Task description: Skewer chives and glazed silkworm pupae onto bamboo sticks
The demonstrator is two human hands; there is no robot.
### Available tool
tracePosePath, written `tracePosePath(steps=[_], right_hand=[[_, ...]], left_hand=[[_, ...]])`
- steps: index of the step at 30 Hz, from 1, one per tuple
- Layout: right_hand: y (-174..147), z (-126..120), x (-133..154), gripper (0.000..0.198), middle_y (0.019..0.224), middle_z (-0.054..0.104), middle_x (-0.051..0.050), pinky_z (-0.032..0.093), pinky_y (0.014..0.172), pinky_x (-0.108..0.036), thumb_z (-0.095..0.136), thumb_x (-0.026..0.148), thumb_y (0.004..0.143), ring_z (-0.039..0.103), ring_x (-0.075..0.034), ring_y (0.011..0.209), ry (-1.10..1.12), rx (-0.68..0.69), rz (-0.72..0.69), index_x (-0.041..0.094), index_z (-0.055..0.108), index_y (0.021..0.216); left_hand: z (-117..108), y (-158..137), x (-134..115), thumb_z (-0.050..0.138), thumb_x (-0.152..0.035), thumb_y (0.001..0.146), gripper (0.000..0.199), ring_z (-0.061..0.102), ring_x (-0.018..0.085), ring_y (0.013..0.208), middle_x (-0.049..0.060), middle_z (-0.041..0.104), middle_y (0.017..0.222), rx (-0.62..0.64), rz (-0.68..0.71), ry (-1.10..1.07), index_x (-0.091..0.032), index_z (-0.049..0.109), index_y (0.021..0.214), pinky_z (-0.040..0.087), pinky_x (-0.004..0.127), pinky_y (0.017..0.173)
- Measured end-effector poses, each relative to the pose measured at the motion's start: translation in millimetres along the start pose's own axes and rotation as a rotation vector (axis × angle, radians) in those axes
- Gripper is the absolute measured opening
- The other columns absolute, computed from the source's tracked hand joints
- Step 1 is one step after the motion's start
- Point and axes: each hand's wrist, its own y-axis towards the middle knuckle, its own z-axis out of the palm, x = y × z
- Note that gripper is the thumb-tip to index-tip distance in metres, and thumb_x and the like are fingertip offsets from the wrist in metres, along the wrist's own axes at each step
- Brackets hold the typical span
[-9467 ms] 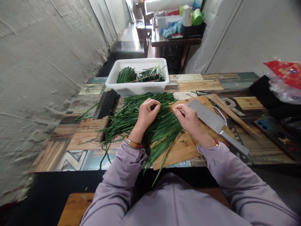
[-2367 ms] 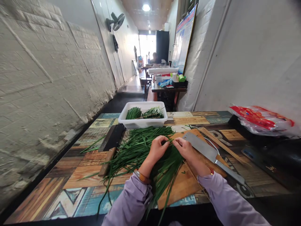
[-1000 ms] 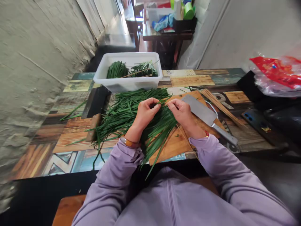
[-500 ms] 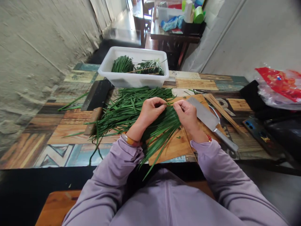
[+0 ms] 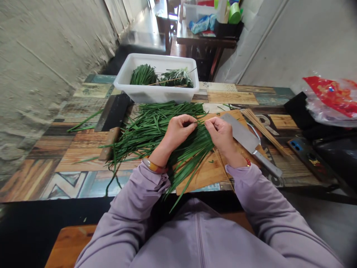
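Spreading across the middle of the table, a loose pile of long, flat green leaves (image 5: pixel 156 123) partly covers the left side of a pale-brown wooden cutting board (image 5: pixel 195 180), some tips reaching past the near edge. Over the pile, the left hand (image 5: pixel 178 132) is nearly closed, thumb and forefinger together on a thin green strand (image 5: pixel 200 122); the right hand (image 5: pixel 221 136), just beside it, pinches the strand likewise, other fingers curled. The patchwork wood-print tabletop (image 5: pixel 235 97) bears large lettering: an N-like figure (image 5: pixel 65 184) at near left, an R (image 5: pixel 268 123) at right. A broad grey metal cleaver (image 5: pixel 242 134) lies right of the hands, near thin pale-brown sticks (image 5: pixel 264 130); a dark-bladed, wooden-handled knife (image 5: pixel 110 143) lies left. On the far side, a translucent white plastic box (image 5: pixel 156 56) holds green leaf bundles (image 5: pixel 143 75). At far right, markings on red-and-clear plastic packaging (image 5: pixel 334 96) are too blurred to read.
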Motion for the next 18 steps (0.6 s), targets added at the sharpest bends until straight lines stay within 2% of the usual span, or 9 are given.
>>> tracePosePath(steps=[18], right_hand=[[0.7, -1.0, 4.7, 0.029, 0.057, 0.050, 0.004, 0.034, 0.053, -0.024, 0.056, 0.042, 0.089, 0.043, -0.010, 0.054, 0.010, 0.023, 0.005, 0.019, 0.061, 0.072]], left_hand=[[0.6, 0.1, 0.1, 0.065, -0.020, 0.076, 0.008, 0.055, 0.013, 0.069, 0.001, 0.065, 0.073, 0.009, 0.022, 0.025, -0.015, 0.071, 0.074, 0.043, 0.024, 0.065]])
